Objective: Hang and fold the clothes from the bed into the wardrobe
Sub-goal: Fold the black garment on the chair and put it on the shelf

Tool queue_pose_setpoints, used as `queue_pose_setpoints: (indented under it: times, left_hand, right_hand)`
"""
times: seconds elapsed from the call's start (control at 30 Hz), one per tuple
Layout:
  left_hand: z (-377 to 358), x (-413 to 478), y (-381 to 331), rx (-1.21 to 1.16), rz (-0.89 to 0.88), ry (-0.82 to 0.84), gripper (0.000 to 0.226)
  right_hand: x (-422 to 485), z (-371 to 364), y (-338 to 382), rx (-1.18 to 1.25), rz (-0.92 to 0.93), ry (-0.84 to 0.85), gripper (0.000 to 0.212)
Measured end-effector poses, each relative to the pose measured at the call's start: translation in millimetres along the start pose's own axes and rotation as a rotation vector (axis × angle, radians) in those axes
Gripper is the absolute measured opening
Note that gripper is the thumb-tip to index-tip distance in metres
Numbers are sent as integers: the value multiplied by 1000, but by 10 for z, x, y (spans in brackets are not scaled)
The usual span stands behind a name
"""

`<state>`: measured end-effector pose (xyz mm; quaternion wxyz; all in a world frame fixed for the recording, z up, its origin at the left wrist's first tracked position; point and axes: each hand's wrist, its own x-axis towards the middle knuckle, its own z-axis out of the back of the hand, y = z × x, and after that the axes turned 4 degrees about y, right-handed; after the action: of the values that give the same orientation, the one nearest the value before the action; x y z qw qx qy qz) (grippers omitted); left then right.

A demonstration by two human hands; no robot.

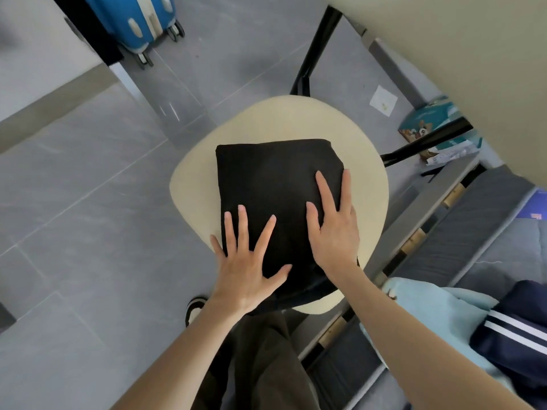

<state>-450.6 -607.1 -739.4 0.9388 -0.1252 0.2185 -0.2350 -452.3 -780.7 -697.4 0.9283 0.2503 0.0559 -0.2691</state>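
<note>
A black garment (275, 176), folded into a rough square, lies on the cream seat of a chair (296, 119) in the middle of the head view. My left hand (245, 261) presses flat on its near left part with fingers spread. My right hand (334, 226) lies flat on its right side, fingers straight and pointing away from me. On the bed at the lower right lie a light blue cloth (429, 309) and a navy garment (515, 327) with white stripes.
The chair's black legs (316, 51) stick out toward the wall. A blue suitcase (136, 19) stands on the grey tiled floor at the top left. The bed's slatted frame (414, 241) runs along the right. Boxes and papers (435, 131) sit by the wall.
</note>
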Motion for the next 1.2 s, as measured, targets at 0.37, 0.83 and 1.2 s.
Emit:
queue_pose_setpoints:
  times: [0.37,0.83,1.2]
  left_hand:
    - [-162,32,-14,-219,-32,-162,75]
    - [445,423,-61,-974,485,-171,86]
    - [1136,-77,110,-932,424,-344,78]
  right_hand:
    - [26,-118,-232,331,-108,19,80]
    - [163,53,-321,460,-337,286,90]
    - [-148,452,313,515,-146,228,94]
